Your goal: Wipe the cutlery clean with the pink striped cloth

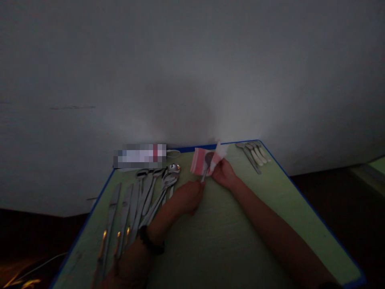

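Observation:
My left hand [191, 195], with a dark band at its wrist, is closed around the handle of a metal spoon [209, 159]. The spoon's bowl points away from me and lies against a pink and white cloth [198, 160]. On the right, my right hand [223, 173] grips this cloth, and one part of it stands up beside the spoon bowl. The right fingers are partly hidden behind the cloth. Left of my left hand lie several metal spoons [171, 178] and table knives [112, 206], some covered by my left forearm.
The light green table [234, 241] has a blue edge and stands against a grey wall [192, 72]. Several spoons with pale handles [258, 154] lie at the back right corner. A blurred-out white box [140, 156] and a thin loop sit at the back left.

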A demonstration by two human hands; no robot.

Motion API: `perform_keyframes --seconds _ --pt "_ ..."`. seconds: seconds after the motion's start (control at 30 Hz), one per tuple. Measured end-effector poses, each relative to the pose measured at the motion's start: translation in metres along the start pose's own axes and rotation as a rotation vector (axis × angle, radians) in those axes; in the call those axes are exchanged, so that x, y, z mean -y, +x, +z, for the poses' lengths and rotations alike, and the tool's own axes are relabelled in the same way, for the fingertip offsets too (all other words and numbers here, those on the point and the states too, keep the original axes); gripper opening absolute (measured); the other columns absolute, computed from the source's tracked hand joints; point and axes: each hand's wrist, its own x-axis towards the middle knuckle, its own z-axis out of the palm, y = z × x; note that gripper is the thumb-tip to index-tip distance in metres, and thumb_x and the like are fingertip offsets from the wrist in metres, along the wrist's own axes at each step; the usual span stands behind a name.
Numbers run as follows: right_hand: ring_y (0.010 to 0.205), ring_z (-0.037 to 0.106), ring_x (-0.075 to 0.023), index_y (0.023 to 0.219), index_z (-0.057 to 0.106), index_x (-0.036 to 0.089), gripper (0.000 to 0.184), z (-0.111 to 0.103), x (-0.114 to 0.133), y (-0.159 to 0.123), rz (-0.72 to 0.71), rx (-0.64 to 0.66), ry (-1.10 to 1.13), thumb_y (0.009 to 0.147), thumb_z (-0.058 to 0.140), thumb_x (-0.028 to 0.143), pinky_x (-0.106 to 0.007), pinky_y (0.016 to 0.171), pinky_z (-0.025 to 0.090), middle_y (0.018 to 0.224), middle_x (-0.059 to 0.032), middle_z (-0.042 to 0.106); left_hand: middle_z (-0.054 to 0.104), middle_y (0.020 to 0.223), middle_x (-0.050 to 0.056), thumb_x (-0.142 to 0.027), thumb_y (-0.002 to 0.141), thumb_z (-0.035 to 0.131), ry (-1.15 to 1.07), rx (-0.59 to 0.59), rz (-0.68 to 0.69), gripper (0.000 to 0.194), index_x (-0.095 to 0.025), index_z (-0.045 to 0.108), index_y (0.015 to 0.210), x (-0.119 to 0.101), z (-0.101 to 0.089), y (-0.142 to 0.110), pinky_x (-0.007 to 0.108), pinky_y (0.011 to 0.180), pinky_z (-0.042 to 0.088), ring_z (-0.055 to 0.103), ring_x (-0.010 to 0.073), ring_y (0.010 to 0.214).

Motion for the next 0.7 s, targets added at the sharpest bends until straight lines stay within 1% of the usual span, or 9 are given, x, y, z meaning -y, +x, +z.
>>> perform_keyframes --seconds 0.07,0.17,0.3,0.37,0.5,0.6,0.7 --pt "0.069 0.063 -0.0136 0.078 0.059 0.016 0.033 0.0001 0.0011 -0.0004 -0.005 0.018 -0.005 0.088 0.028 0.018 -0.028 0.071 0.051 0.072 -0.0014 0.068 0.068 0.071 0.011 -0.033 0.092 0.021 0.004 -0.009 0.020 0.041 -0.012 0.057 0.092 0.0015 0.0011 0.0012 0.029 0.073 0.046 0.066 0.0193 0.072" --pt "0.073 0.063 -0.0147 0.082 0.059 0.016 0.029 -0.0015 0.0025 -0.0016 -0.021 0.069 0.018 0.087 0.032 0.023 -0.030 0.075 0.051 0.076 -0.0019 0.069 0.068 0.073 0.011 -0.033 0.092 0.021 0.008 -0.014 0.040 0.041 -0.012 0.057 0.091 0.0037 0.0031 0.0023 0.030 0.075 0.046 0.066 0.0201 0.075" --pt "0.081 0.062 -0.0165 0.090 0.058 0.018 0.030 -0.0016 0.0053 -0.0042 -0.042 0.146 0.080 0.086 0.036 0.037 -0.034 0.080 0.049 0.085 -0.0028 0.069 0.067 0.067 0.009 -0.034 0.093 0.019 -0.001 -0.003 0.050 0.044 -0.013 0.057 0.090 0.0052 0.0041 0.0019 0.028 0.071 0.047 0.066 0.0181 0.067" --pt "0.082 0.062 -0.0170 0.092 0.058 0.018 0.031 -0.0002 0.0063 -0.0051 -0.056 0.173 0.072 0.085 0.038 0.041 -0.035 0.081 0.049 0.088 -0.0030 0.068 0.066 0.062 0.007 -0.035 0.093 0.016 -0.010 -0.002 0.051 0.046 -0.013 0.057 0.090 0.0053 0.0039 0.0014 0.027 0.068 0.047 0.066 0.0174 0.063" --pt "0.081 0.062 -0.0177 0.092 0.058 0.018 0.029 0.0020 0.0064 -0.0049 -0.065 0.199 0.029 0.085 0.040 0.039 -0.037 0.080 0.049 0.089 -0.0031 0.068 0.065 0.057 0.005 -0.037 0.093 0.013 -0.027 -0.001 0.055 0.050 -0.013 0.056 0.090 0.0049 0.0036 0.0010 0.026 0.066 0.047 0.065 0.0166 0.060" --pt "0.080 0.062 -0.0179 0.090 0.059 0.018 0.027 0.0014 0.0053 -0.0037 -0.054 0.192 0.027 0.085 0.040 0.037 -0.037 0.079 0.050 0.087 -0.0027 0.067 0.066 0.060 0.006 -0.037 0.093 0.014 -0.019 0.000 0.050 0.049 -0.013 0.056 0.090 0.0043 0.0032 0.0010 0.026 0.065 0.047 0.065 0.0162 0.058" --pt "0.078 0.062 -0.0175 0.090 0.059 0.018 0.027 0.0007 0.0049 -0.0031 -0.059 0.179 0.036 0.085 0.040 0.037 -0.037 0.079 0.049 0.088 -0.0022 0.067 0.067 0.064 0.008 -0.035 0.093 0.015 0.002 0.004 0.037 0.048 -0.013 0.056 0.091 0.0031 0.0021 0.0006 0.026 0.066 0.046 0.066 0.0164 0.061"
